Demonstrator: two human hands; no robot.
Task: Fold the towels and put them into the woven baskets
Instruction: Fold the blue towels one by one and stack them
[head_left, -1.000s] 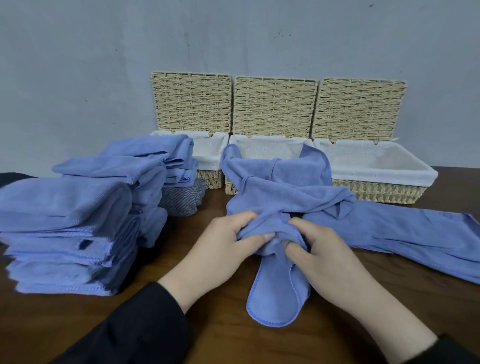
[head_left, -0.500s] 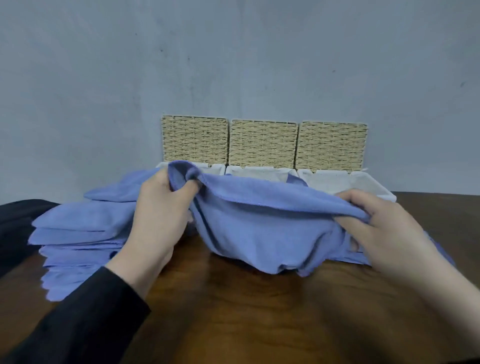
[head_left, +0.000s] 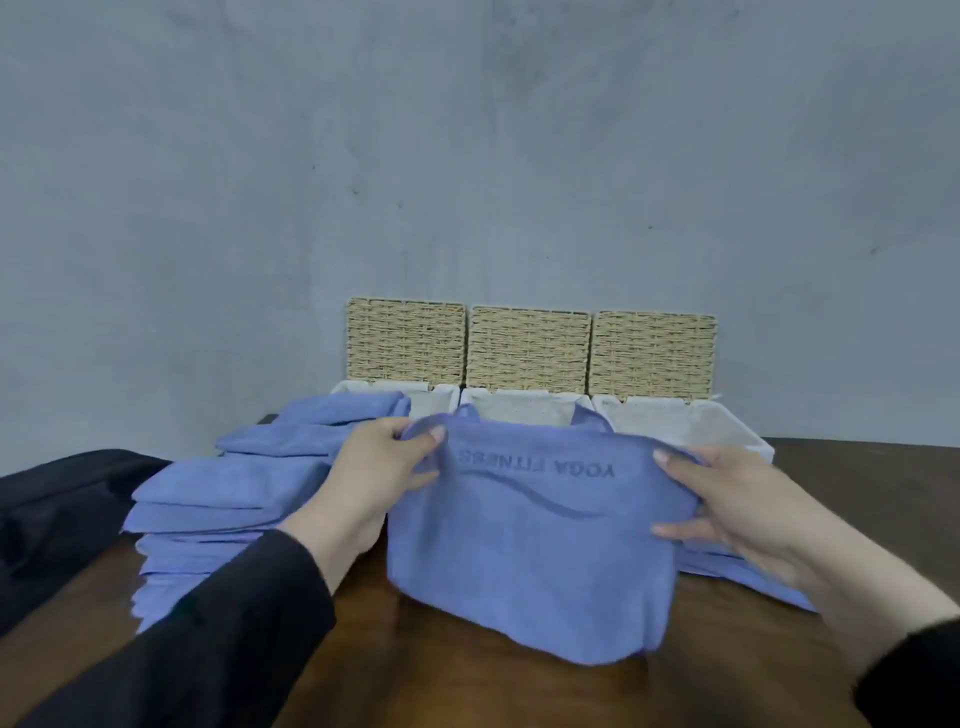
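Observation:
A blue towel (head_left: 530, 561) with mirrored dark lettering hangs in front of me, its lower edge touching the wooden table (head_left: 467, 686). My left hand (head_left: 379, 467) pinches its upper left corner. My right hand (head_left: 727, 504) grips its upper right edge. Behind the towel stand three woven baskets with white liners and raised lids: left (head_left: 405, 348), middle (head_left: 527, 353), right (head_left: 685, 426). The towel hides the baskets' fronts.
A tall pile of blue towels (head_left: 228, 493) fills the table's left side. More blue cloth (head_left: 737, 571) lies under my right hand. Dark fabric (head_left: 57, 514) sits at the far left. A grey wall stands behind the baskets.
The bunched towel has been lifted off the table and spread between my hands. My hands moved apart, then closer, and the towel now hangs flat with its lettering showing.

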